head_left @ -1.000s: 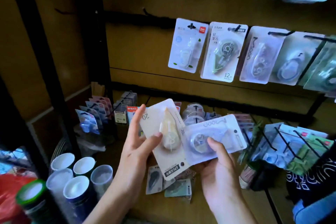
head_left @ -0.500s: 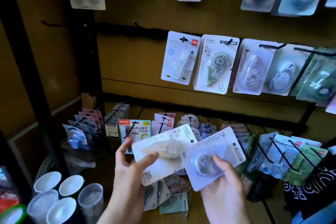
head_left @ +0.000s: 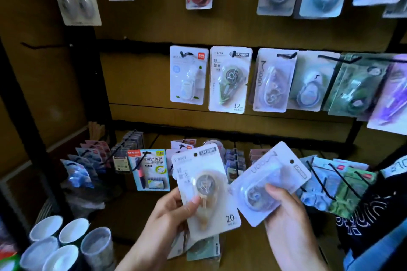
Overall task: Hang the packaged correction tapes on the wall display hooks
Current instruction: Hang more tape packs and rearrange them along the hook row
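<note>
We hold one packaged correction tape in each hand, in front of the lower part of the wall display.

Left hand [head_left: 174, 211]: clasped on the beige correction tape pack [head_left: 204, 189]. The thumb presses on the front of the card beside the blister; the other fingers are behind the card and hidden. The pack stands roughly upright with its hang hole at the top and the "20" marking at the lower right corner.

Right hand [head_left: 284, 209]: clasped on the "Moon" correction tape pack [head_left: 268, 182]. The thumb lies across the clear blister, the fingers support the back. This pack is tilted, with its hang-hole end pointing up and to the right. Its lower left edge lies just beside the beige pack; we cannot tell whether the two touch.

Wall display: the middle row of hooks carries hanging packs, among them a white Deli pack [head_left: 188, 75], a green "12 m" pack [head_left: 230, 79] and a hanging "Moon" pack [head_left: 273, 79] matching the one in the right hand. Both held packs are well below this row and on no hook.

Lower area: an M&G pen refill pack [head_left: 149, 169] stands left of the beige pack. A cluster of white-rimmed cups [head_left: 66, 242] sits at the lower left. More packs [head_left: 202, 248] lie flat on the shelf under the hands.
</note>
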`<state>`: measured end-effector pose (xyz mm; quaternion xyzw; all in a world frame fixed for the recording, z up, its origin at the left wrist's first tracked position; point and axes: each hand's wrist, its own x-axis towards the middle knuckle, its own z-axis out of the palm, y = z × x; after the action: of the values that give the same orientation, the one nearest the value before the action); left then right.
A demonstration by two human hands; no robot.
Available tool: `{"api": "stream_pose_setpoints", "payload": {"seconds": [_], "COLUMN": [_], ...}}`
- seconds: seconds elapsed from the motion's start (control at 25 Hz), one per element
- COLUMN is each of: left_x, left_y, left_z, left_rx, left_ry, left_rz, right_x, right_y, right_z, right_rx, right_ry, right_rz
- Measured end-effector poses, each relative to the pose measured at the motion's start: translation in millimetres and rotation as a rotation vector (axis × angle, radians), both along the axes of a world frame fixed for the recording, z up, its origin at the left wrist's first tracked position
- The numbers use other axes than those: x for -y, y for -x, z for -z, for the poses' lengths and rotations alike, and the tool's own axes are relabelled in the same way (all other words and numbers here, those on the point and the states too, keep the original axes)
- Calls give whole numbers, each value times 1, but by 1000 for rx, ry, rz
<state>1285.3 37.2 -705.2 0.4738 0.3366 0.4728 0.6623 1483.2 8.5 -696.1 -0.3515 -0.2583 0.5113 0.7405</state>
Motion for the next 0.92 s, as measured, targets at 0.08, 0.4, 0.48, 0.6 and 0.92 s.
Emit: {"api": "stream_pose_setpoints", "payload": {"seconds": [0.08,0.4,0.48,0.6,0.92], "left_x": [2,-15,-28,-50,-60], "left_y": [-4,-34,-45,-60,-68], "left_z": [-5,-91,-122,-145,-133], "left_rx": [9,-64,-59,-45,-149], "left_ry": [8,-376,-436,-419,-404], "left_rz": [-38,-268,-311,-347,-272], "right_x": [0,-6,-4,6,14], "right_y": [-13,-31,-31,-28,-30], "right_z": [15,22,16,14,5], "right_rx": [31,48,12,52,114], "right_ry": [113,335,337,341,273], "right_rz": [17,-62,-89,-110,-198]}}
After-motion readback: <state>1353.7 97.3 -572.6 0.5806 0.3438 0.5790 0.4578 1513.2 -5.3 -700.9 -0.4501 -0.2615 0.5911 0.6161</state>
